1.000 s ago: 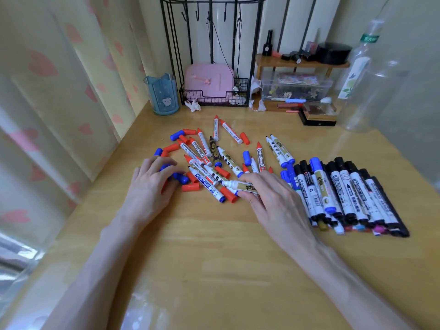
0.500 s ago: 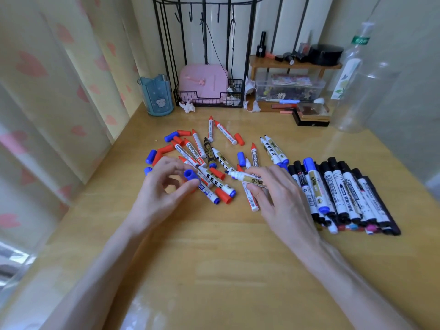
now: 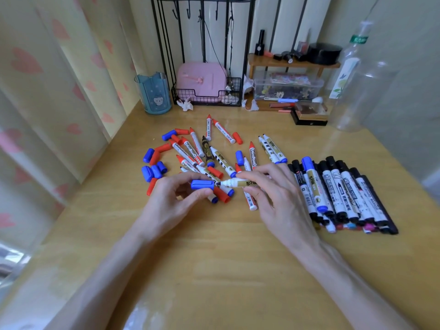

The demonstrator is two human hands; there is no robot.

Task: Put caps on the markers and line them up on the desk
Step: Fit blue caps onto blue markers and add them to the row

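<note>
1. A blue cap [image 3: 202,184] is pinched in the grip of the left hand [image 3: 171,201], between thumb and fingertips, lying level with one end turned to the right.
2. A white marker [image 3: 240,182] with a gold label is gripped by thumb and fingertips of the right hand [image 3: 278,196]. Its dark tip is aimed at the cap, just beside that end; contact cannot be told.
3. Both are held over the near edge of a loose pile of markers [image 3: 209,156] scattered on the table [image 3: 226,270].
4. Loose blue caps [image 3: 153,170] and red ones are lying left of the pile.
5. A row of capped markers [image 3: 342,194] is laid side by side, touching, just right of the right hand.
6. A blue cup [image 3: 153,94], a wire rack [image 3: 209,96] and a clear bottle [image 3: 357,79] are seen at the back.
</note>
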